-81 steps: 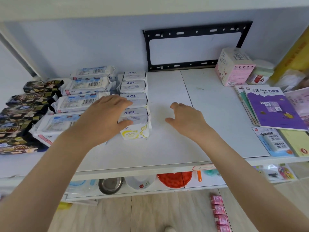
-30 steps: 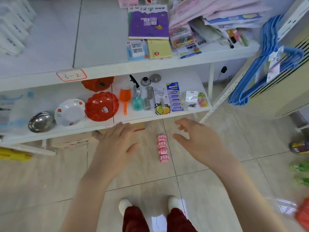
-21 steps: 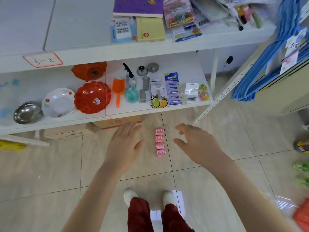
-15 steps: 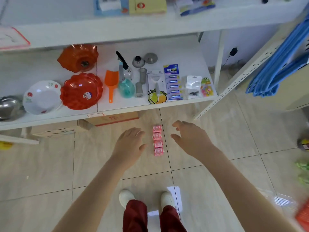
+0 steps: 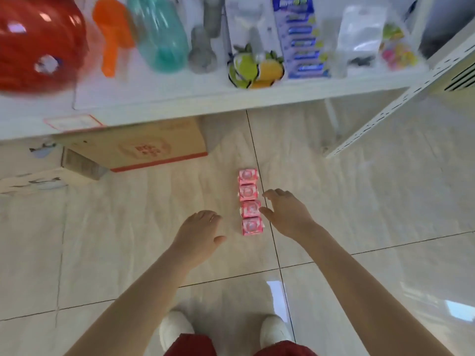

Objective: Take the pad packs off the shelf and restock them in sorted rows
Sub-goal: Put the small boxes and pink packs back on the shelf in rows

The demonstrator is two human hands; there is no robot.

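Tiled floor point(image 5: 359, 227) beneath both hands, pale and glossy, with grout lines crossing under the forearms. White shelf point(image 5: 205, 98) beyond the fingertips, low and motion-blurred, carrying a red bowl point(image 5: 33, 44) far to the left-hand side, an orange scoop point(image 5: 110, 37), a teal bottle point(image 5: 159, 34), a fruit-printed card point(image 5: 254, 68) and a blue battery card point(image 5: 300, 39) ahead of the right hand. Cardboard box point(image 5: 136, 147) under that shelf, ahead of the left hand. Perforated white upright point(image 5: 385, 111) slanting away on the right-hand side. Left hand point(image 5: 198, 232) open, palm down, fingers loosely spread, holding nothing, clear of the packs. Right hand point(image 5: 288, 214) open likewise, fingers relaxed, thumb tip at the edge of the third pack; contact cannot be confirmed. Pink pad packs point(image 5: 248, 201), four, lying on the floor in one straight file between the hands, each touching the next, running away from the wearer. White shoes point(image 5: 174, 330) below the wrists.
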